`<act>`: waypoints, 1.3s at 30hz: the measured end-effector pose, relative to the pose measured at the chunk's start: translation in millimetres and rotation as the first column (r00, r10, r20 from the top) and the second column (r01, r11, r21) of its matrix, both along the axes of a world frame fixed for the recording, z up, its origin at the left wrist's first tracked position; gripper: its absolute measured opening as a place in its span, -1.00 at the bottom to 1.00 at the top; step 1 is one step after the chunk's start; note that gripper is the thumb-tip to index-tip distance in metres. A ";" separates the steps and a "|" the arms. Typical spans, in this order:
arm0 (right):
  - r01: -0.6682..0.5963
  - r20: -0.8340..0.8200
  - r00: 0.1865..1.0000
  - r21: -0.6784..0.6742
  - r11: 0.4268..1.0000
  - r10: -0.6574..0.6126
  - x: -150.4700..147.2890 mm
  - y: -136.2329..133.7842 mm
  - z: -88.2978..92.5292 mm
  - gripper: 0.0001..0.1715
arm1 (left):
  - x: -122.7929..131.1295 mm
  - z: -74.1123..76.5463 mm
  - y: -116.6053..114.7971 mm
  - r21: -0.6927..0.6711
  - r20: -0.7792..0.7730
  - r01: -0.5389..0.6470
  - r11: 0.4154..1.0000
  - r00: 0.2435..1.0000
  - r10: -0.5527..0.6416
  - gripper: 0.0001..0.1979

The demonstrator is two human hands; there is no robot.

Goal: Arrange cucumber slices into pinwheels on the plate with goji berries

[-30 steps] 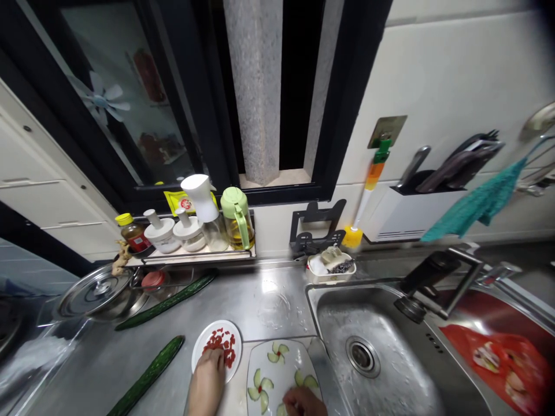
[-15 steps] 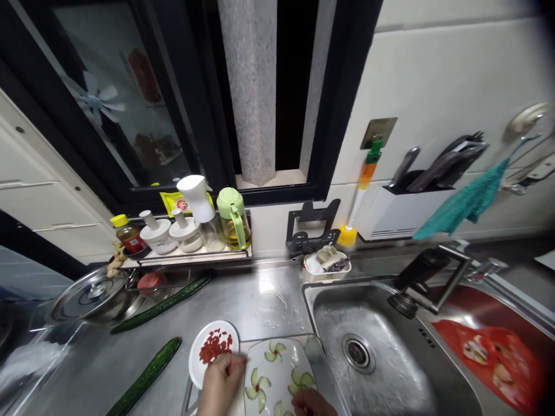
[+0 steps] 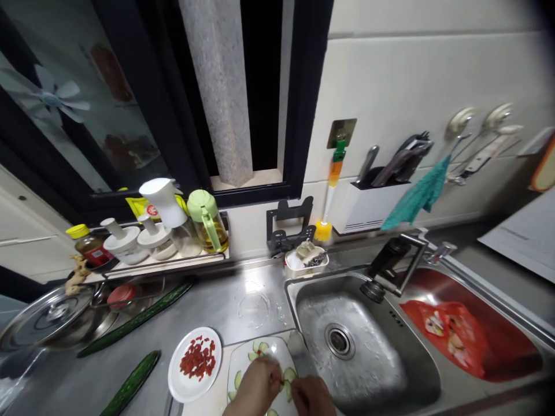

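Observation:
My left hand (image 3: 255, 388) is over the white rectangular plate (image 3: 243, 361) of cucumber slices laid out as flowers, its fingertips pinched on what looks like a small red berry. My right hand (image 3: 313, 397) is beside it at the plate's right edge, fingers curled and touching a cucumber slice (image 3: 288, 375). The two hands' fingertips almost meet. Left of this plate sits a small round white plate (image 3: 182, 384) with a heap of red berries (image 3: 198, 358).
Two whole cucumbers (image 3: 130, 384) (image 3: 135, 319) lie on the steel counter at left, near a pot lid (image 3: 43, 316). A condiment shelf (image 3: 156, 242) stands at the back. The sink (image 3: 381, 370) and faucet (image 3: 390, 267) are right; a red bag (image 3: 451, 338) lies in the far basin.
My left hand left the berry plate and moved right onto the cucumber plate, meeting my right hand. The view swung to the right.

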State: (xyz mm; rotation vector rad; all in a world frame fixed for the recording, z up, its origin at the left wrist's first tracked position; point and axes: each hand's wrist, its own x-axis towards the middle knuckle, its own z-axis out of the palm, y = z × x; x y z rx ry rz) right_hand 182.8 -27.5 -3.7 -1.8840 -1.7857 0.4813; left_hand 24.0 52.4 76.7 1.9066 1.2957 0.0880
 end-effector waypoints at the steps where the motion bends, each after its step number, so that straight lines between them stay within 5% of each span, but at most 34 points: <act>1: 0.002 0.035 0.999 -0.013 1.000 -0.001 -1.5 1.1 -1.4 -0.78 | 2.1 -1.9 1.8 0.014 -0.025 0.050 0.999 0.998 -0.049 -0.74; 5: 0.021 0.103 0.995 -0.035 0.999 -0.018 -7.5 4.5 -7.7 -0.78 | 9.2 -10.0 6.0 0.021 -0.096 0.139 0.990 0.986 -0.137 -0.71; 20: 0.071 0.282 0.957 -0.001 0.997 -0.068 -16.7 13.4 -7.5 -0.82 | 15.1 -21.5 8.4 -0.016 -0.089 0.128 0.992 0.988 -0.129 -0.72; 34: 0.047 0.281 0.958 0.015 0.999 -0.049 -16.1 13.0 -8.4 -0.82 | 6.2 -20.1 6.8 0.018 0.056 0.067 0.998 0.996 -0.068 -0.77; 39: 0.068 0.220 0.974 -0.055 0.996 -0.054 -14.0 12.7 1.3 -0.83 | -6.4 -16.1 2.9 0.040 0.046 -0.063 0.997 0.997 0.061 -0.78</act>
